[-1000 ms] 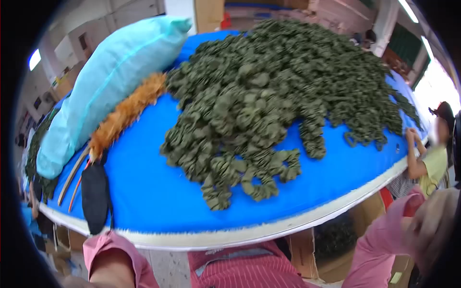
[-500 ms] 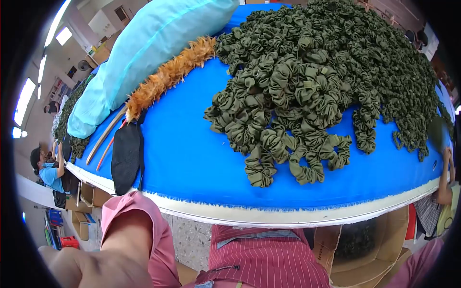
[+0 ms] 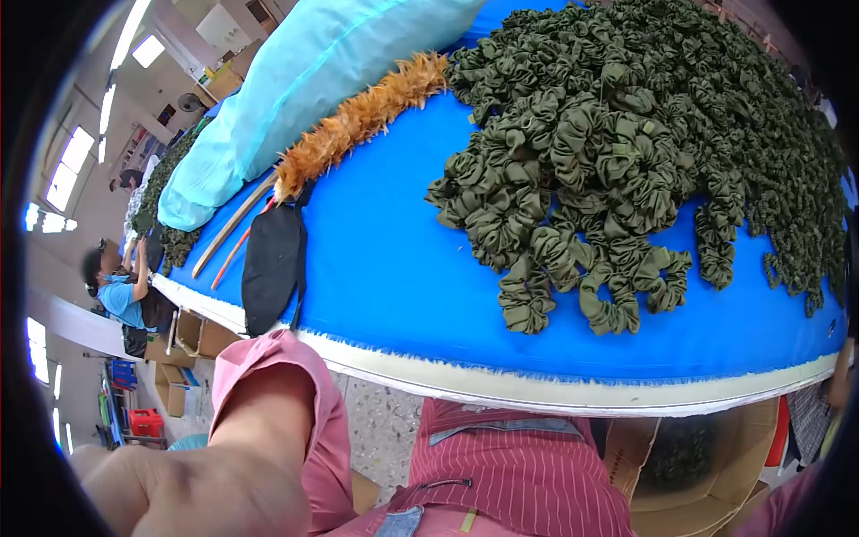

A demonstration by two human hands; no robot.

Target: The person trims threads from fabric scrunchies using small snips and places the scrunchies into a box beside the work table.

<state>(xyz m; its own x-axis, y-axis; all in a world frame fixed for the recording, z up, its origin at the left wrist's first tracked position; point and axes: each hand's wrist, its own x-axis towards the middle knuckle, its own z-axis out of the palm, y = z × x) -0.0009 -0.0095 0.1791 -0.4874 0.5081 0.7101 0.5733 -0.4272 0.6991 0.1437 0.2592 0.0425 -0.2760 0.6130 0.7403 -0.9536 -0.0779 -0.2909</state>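
Close to the camera at the lower left is my left hand [image 3: 192, 492], raised in front of the table edge with its wrist coming out of a pink sleeve [image 3: 331, 438]. The back of the hand shows, but its fingers are hidden, so I cannot tell whether it holds anything. My right hand is out of view. Dark green fabric scrunchies [image 3: 617, 170] lie in a large heap on the blue cloth [image 3: 376, 259]. Left of them are a brown feather duster [image 3: 362, 112], a black cloth piece [image 3: 271, 268] and a full light-blue bag [image 3: 295, 98].
A white table edge [image 3: 537, 398] runs across in front of me. Below it at the right stands an open cardboard box [image 3: 743, 465] with dark contents. A person in a blue shirt [image 3: 121, 300] is at the table's far left; a red crate [image 3: 146, 422] stands below.
My view has turned a little to the left, so the table and its things appear shifted right. The person at the right edge is now mostly out of view. My left hand stays raised.
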